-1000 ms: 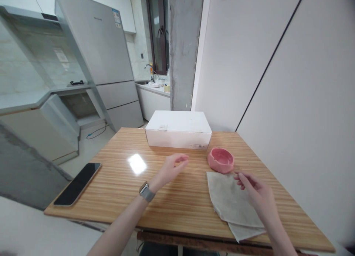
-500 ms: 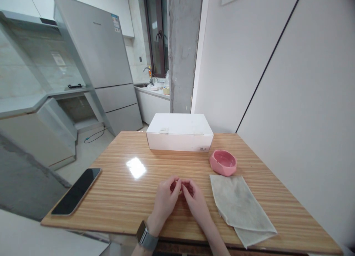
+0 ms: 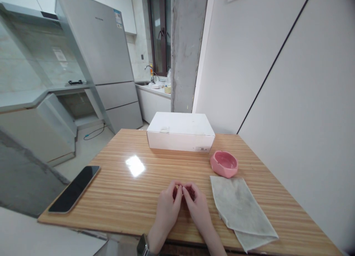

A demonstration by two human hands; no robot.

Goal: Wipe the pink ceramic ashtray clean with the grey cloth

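My left hand (image 3: 168, 203) and my right hand (image 3: 198, 205) meet fingertip to fingertip, low over the near middle of the wooden table (image 3: 122, 197). On each, thumb and forefinger are pinched together. Whatever lies between them is hidden or too small to name. To the right of my right hand, apart from it, a folded grey-green cloth (image 3: 241, 208) lies flat. Just beyond the cloth sits a pink faceted bowl (image 3: 224, 167), like an ashtray. A dark smartwatch (image 3: 142, 245) is on my left wrist.
A white closed box (image 3: 180, 132) rests at the table's far edge. On the left edge lies a phone (image 3: 76, 189), its screen dark. A white wall (image 3: 299, 101) runs along the right side. Behind stand a concrete pillar (image 3: 185, 53) and a silver fridge (image 3: 102, 49).
Both hands have shifted slightly toward me and stay pinched together. The camera view has tilted a little. The box, bowl, cloth and phone keep their places on the table.
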